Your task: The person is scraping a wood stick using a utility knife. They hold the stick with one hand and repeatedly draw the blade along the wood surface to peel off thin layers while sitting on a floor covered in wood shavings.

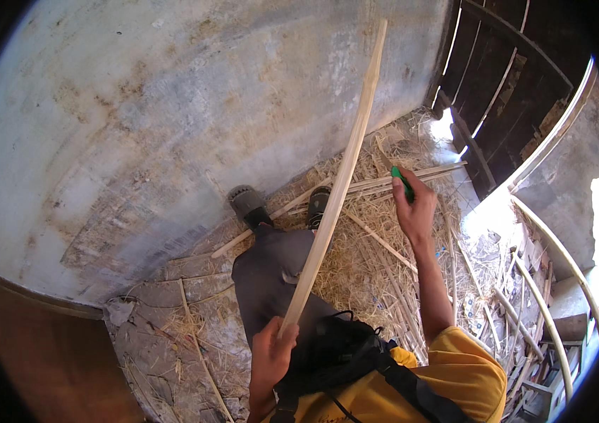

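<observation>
My left hand (272, 354) is closed round the lower end of a long, pale bamboo strip (340, 187). The strip slants up and away to the right, its far end in front of the wall. To the right of it, my right hand (416, 210) grips a knife by its green handle (403, 185). The thin blade (384, 154) points up and left, apart from the strip. Beneath the strip are my dark-trousered legs (275, 264) and dark shoes (246, 203).
Shavings (356, 275) and loose bamboo strips (412, 181) litter the floor. A stained, pale wall (194, 106) rises ahead. At the upper right stands a dark plank door (490, 84). Long curved-looking poles (546, 321) lean at the right. A brown surface (39, 345) lies at lower left.
</observation>
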### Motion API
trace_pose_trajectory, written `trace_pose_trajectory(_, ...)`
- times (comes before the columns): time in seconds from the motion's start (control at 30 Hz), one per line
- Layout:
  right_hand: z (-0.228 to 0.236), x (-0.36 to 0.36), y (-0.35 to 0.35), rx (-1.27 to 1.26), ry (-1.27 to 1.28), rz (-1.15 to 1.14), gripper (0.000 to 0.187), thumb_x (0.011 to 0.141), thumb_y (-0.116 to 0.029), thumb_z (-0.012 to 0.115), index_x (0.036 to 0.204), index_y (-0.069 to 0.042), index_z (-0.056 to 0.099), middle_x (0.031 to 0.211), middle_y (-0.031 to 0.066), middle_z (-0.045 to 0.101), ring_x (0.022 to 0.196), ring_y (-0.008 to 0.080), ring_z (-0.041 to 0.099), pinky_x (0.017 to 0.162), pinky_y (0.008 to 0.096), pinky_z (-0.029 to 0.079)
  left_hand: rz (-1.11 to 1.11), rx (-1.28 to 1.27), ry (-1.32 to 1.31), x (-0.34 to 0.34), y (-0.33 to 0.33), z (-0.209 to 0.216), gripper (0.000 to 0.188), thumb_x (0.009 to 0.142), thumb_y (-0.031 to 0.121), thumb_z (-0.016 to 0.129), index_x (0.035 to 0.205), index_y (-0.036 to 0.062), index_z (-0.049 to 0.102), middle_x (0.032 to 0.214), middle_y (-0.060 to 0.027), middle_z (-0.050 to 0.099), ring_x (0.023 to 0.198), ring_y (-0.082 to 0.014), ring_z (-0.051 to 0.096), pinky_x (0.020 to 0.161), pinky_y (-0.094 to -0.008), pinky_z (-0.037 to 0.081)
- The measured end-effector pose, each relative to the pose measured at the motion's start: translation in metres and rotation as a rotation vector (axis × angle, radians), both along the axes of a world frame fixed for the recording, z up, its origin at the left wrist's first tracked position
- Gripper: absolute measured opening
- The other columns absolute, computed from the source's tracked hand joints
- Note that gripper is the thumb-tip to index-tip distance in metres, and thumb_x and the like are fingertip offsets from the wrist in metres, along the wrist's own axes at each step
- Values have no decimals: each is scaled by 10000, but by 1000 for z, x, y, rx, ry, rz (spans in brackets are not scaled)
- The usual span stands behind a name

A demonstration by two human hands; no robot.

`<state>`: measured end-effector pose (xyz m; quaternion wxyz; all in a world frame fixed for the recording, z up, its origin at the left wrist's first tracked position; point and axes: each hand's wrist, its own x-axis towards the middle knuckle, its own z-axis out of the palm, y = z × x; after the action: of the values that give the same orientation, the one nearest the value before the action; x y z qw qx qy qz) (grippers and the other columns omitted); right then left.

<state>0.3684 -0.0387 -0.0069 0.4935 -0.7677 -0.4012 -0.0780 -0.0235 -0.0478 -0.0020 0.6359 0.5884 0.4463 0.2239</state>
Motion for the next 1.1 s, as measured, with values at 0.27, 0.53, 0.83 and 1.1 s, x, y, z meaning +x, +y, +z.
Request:
trace_pose_trajectory(0.27,-34,-64,-21,24,-88,560,286,940,-250,755,1174,-89,789,905,103,757,701,282,734,632,378,574,137,38,-95,13,15,7,232,1119,242,674,1011,37,670,707,42,540,630,-17,475,557,-244,362)
trace_pose_trajectory(0.53,-8,-104,-23,54,-253,721,340,881,-301,810,1195,-171,791,786,24,632,612,245,660,569,390,535,127,103,-59,23,11,12,210,1098,184,684,971,16,676,694,32,580,623,-22,508,553,-241,386)
trace_pose_trajectory(0.83,0,-100,-24,43,-337,697,415,845,-280,855,1249,-206,793,787,1,604,598,224,641,535,376,517,132,151,-28,25,4,19,178,1079,156,707,990,2,693,699,20,613,612,-20,508,535,-240,382)
trace_pose_trajectory(1.1,7,-101,-23,98,-447,649,403,826,-289,880,1212,-193,812,762,-9,563,574,196,613,515,351,494,110,298,5,27,6,15,194,1084,177,712,1017,-5,697,680,17,583,609,-10,466,525,-248,342)
